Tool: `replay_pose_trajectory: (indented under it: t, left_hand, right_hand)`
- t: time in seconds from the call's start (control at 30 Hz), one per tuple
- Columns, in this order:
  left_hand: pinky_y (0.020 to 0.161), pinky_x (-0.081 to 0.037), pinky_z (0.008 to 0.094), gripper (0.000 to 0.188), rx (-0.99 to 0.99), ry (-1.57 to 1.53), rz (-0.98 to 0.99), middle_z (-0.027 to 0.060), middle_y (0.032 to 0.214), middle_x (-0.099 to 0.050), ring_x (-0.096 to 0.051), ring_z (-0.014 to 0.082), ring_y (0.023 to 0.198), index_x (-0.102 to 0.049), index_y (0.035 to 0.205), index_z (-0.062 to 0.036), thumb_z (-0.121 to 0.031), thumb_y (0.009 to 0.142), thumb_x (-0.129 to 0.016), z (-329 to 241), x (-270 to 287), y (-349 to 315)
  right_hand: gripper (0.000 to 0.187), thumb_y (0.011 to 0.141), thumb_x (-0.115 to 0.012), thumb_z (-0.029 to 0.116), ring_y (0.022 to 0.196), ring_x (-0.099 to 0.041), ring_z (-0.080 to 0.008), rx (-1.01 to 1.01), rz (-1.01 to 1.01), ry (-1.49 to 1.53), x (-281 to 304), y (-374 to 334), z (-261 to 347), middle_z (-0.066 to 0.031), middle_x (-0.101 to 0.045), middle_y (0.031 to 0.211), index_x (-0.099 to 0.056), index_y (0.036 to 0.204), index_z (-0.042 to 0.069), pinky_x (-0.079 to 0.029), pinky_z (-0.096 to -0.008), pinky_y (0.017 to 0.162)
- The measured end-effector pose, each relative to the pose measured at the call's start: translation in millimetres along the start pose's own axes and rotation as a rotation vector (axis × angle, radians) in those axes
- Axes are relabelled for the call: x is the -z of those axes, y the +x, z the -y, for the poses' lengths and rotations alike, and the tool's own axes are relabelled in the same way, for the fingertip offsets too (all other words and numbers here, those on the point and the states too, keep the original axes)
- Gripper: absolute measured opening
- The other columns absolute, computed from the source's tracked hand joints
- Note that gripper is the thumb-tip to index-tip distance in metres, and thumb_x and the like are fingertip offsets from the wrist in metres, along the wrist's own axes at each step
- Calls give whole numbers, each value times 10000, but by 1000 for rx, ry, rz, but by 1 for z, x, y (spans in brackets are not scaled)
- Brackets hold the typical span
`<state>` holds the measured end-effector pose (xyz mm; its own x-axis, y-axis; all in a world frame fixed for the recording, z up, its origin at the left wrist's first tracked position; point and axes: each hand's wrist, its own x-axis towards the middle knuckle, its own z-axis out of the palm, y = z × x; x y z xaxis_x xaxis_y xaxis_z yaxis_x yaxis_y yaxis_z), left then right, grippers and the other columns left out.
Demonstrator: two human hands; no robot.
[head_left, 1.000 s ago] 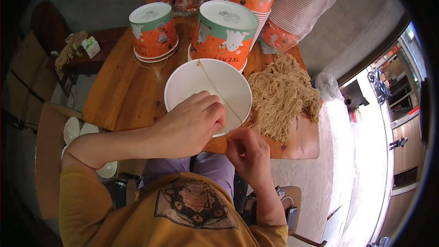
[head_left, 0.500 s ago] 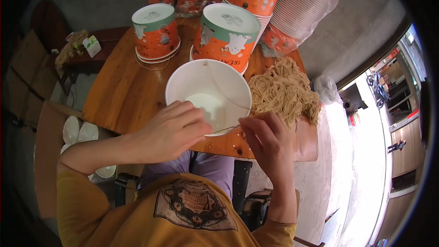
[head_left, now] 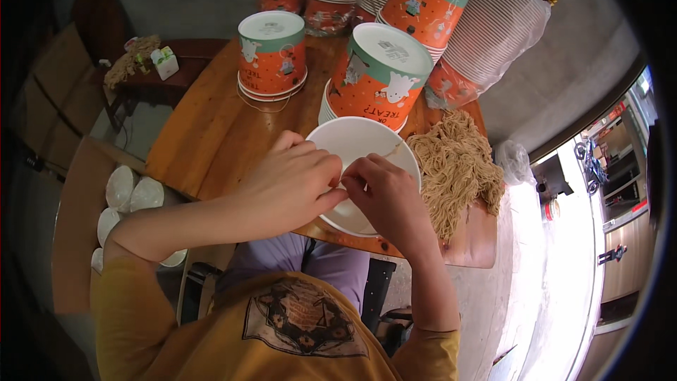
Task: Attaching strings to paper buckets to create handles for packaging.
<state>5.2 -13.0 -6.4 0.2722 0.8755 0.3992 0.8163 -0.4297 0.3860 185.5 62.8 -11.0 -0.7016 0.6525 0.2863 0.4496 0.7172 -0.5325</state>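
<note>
White round paper bucket (head_left: 352, 135) beneath left hand (head_left: 296, 182) and right hand (head_left: 388, 196) — fingers curled, can't tell what's gripped — near dark-lettered, upturned orange-and-green bucket (head_left: 377, 93).

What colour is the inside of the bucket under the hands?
The bucket is white inside, clearest in the head view.

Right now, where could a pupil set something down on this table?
On the wooden table, the left side is bare, between the left upturned bucket stack, the left forearm and the open white bucket. A narrow strip separates that stack from the middle stack. Crowded: the back, with plastic-wrapped stacks, and the right, under the string heap.
</note>
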Motion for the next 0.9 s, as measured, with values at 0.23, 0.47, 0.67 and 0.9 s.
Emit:
replay_pose_trajectory:
  t: [0.23,0.47,0.67,0.9]
  left_hand:
    - [895,-353,379,128,-77,179,61,76,833,-567,-556,254,875,-540,783,-71,-150,806,-638,8,-6,11]
    - [919,-348,392,102,-86,-89,332,71,850,-518,-508,257,914,-546,834,-41,-126,806,-597,9,20,10]
    - [938,-367,397,120,-400,-53,114,87,928,-522,-524,283,974,-564,899,-53,-153,854,-611,23,15,-11]
    - [933,-390,428,128,-371,-51,55,87,965,-523,-519,286,1010,-565,945,-67,-83,832,-622,53,60,-22]
  right_hand:
    - [115,865,-578,133,775,-635,-350,-31,28,-64,0,2,2,-141,-632,818,-571,813,31,-505,-454,684]
    - [134,842,-588,129,698,-636,-358,-82,-90,-183,-6,4,0,-148,-637,736,-541,768,27,-504,-467,643]
    - [108,826,-638,122,705,-635,-350,-118,-191,-160,-5,7,0,-179,-643,761,-611,788,25,-493,-426,644]
    - [283,772,-766,190,680,-517,-108,84,195,324,48,10,17,-5,-545,786,-695,1010,56,-403,-261,593]
